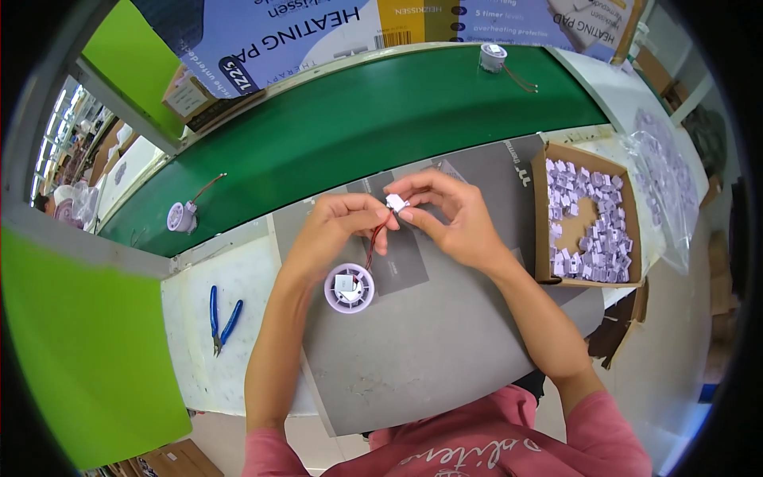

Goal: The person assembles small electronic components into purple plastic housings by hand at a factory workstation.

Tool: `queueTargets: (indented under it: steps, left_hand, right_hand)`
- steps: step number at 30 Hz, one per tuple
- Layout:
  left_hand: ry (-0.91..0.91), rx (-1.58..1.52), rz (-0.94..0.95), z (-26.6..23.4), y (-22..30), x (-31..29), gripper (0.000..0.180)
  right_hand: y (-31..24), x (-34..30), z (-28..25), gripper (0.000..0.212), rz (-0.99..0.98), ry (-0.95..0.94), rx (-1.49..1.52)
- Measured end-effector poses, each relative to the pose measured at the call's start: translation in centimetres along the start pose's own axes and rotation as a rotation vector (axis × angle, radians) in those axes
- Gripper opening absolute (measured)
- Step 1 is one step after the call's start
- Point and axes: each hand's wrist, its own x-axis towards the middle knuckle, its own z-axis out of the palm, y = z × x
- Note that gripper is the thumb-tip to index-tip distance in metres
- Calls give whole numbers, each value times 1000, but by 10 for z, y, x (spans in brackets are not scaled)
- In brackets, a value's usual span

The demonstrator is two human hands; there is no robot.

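Note:
Between my hands, above the grey mat (397, 358), is a small white plastic connector (396, 203). My right hand (449, 216) pinches it between thumb and fingertips. My left hand (338, 232) is closed on the red and dark wires (372, 245) just below the connector. These wires run down to a round white part (349, 288) with a spoked rim and a square piece at its centre, lying on the mat. Whether the wire ends sit inside the connector is hidden by my fingers.
At the right stands a cardboard box (542, 230) of white connectors. Blue-handled cutters (221, 319) lie at the left. Behind the mat, a green belt (342, 131) carries two round wired parts, one left (182, 217), one far right (493, 57). A clear plastic bag (664, 191) holds more small pieces.

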Motion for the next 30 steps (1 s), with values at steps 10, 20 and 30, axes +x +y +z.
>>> queueTargets:
  steps: [10,20,30]
  left_hand:
    - [-65,37,-23,-6,-6,-1,22]
    - [-4,-36,-49,-5,-6,1,28]
    - [-23,168,-146,-5,-5,-5,59]
  right_hand:
    - [-8,-1,-4,30,-66,-91,-130]
    - [-17,-1,-4,38,-10,-142,-205]
    - [-9,-5,-6,32,-109,-203,-515]
